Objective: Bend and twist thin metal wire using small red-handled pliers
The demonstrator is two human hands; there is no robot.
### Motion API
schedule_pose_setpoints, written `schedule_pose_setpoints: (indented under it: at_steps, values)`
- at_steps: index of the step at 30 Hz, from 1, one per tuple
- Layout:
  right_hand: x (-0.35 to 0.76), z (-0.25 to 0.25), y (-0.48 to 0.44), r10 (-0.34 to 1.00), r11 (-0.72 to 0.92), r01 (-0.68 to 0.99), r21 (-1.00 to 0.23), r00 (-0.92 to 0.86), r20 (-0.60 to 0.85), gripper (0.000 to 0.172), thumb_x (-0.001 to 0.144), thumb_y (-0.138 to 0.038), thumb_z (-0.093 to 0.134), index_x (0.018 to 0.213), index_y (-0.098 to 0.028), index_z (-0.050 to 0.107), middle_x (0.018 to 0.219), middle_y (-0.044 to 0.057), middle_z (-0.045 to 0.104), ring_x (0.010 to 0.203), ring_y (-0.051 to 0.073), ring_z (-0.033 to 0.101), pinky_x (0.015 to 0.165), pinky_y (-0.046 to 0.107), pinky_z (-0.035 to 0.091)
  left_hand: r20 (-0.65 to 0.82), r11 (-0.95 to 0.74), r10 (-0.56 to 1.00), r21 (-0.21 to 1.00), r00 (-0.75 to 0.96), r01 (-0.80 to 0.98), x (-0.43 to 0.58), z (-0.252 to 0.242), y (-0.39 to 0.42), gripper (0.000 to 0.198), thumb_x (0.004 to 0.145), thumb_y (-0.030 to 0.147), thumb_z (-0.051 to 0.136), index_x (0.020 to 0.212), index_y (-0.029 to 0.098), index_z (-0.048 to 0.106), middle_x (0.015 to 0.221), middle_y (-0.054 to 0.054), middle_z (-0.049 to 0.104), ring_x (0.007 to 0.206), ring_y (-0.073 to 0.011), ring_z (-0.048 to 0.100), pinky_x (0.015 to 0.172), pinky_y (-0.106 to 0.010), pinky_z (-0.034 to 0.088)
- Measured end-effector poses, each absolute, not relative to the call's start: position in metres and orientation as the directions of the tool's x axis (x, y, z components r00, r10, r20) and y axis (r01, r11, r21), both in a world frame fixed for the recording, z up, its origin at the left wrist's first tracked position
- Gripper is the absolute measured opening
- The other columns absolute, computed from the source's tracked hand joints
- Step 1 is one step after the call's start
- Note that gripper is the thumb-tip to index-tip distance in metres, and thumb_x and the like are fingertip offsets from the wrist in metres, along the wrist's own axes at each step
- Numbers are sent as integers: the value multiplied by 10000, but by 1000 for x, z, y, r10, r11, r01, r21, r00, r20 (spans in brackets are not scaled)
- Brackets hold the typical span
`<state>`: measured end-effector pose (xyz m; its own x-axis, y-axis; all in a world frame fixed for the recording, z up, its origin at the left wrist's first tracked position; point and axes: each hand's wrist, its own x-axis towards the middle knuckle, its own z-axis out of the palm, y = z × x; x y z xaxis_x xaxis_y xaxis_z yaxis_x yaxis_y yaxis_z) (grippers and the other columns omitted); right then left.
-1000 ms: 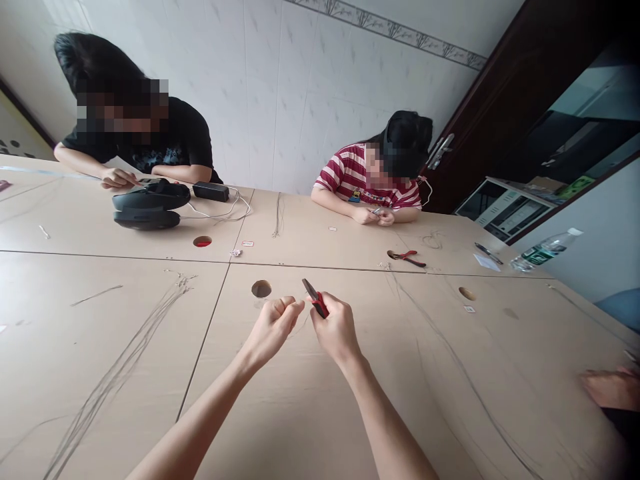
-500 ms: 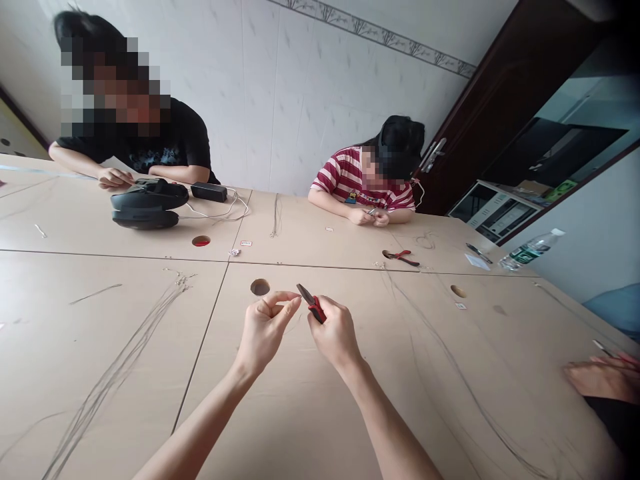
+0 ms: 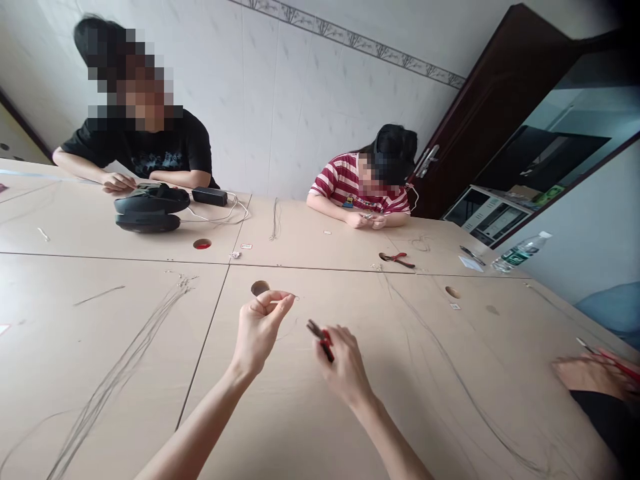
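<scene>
My left hand is raised over the middle of the table, thumb and forefinger pinched together. A thin wire pokes out a little past the fingertips, its end seemingly bent; most of it is hidden or too fine to follow. To the right and lower, my right hand is wrapped round the red handles of small pliers. Their dark jaws point up and left, apart from the wire. Both the right hand and the pliers are slightly blurred.
Bundles of thin wires lie left, with more strands right. Other pliers rest near a cable hole. A black headset and water bottle stand farther back. Two people sit opposite; another person's hands are at right.
My right hand has drawn the pliers down and to the right, away from the left fingertips. The left hand keeps its pinch almost in place, and the wire end now shows.
</scene>
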<state>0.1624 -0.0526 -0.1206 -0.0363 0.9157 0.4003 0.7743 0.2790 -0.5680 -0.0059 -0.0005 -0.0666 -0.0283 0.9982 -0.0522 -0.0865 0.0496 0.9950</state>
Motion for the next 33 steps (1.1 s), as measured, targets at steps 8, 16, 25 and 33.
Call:
schedule_pose_setpoints:
  at_steps: [8,16,25,33]
  values:
    - [149,-165,-92,924,369,804,-467,-260,282,241,816,-98,562,1028,-212,576,912,49,552,850,221,501,776,351,412,-58,55,998,992,-22,-113,-4,-65,0,354,738,507,735,776,165,650,498,89,228,502,-73,128,449,-225,111]
    - [147,-165,-93,926,362,810,-462,-258,275,253,839,-164,595,1087,-214,577,949,63,545,881,236,489,799,379,426,-64,64,998,988,6,-139,3,-62,-4,352,732,504,736,764,166,643,498,89,252,490,-69,132,440,-219,115]
    - [150,-157,-96,933,359,747,-560,-291,210,301,806,-248,654,1096,-212,580,1020,76,539,954,259,491,869,437,446,-69,74,997,989,41,-128,10,-63,-7,336,753,493,719,767,164,649,490,90,247,492,-72,142,446,-221,127]
    - [166,-115,-67,934,337,444,-830,-50,353,165,939,-327,543,1070,-236,590,1035,63,599,1032,217,555,926,373,457,-85,91,995,988,57,-124,14,-56,-11,347,747,501,723,756,165,637,483,96,230,492,-69,134,452,-225,125]
